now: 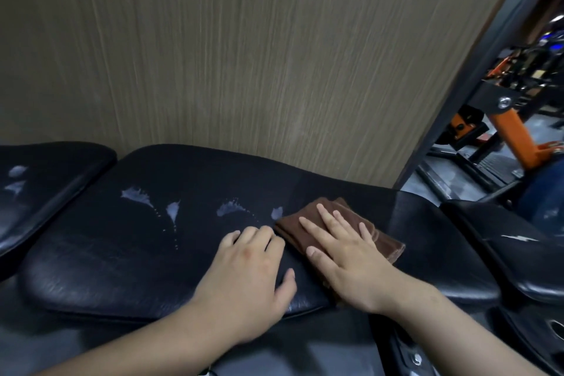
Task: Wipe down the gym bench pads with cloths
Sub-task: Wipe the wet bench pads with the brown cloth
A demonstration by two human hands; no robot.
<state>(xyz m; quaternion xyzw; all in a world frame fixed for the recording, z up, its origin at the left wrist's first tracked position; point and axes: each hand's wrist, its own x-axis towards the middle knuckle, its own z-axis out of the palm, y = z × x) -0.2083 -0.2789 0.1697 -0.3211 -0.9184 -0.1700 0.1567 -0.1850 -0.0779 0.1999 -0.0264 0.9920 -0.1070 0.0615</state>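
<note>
Wiping a black pad (122, 253)
The right hand (345, 253) presses flat, fingers spread, on a brown cloth (386, 243); the left hand (247, 278) rests beside it, loosely curled.

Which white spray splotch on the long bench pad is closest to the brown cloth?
The small rightmost splotch, right beside the brown cloth's upper left edge; the others lie farther left.

brown cloth (341, 230), black bench pad (152, 241), wood-grain wall (244, 55)

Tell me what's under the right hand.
The brown cloth, pressed flat on the pad by the right hand. The pad beneath the cloth is covered; wet or dry cannot be told.
</note>
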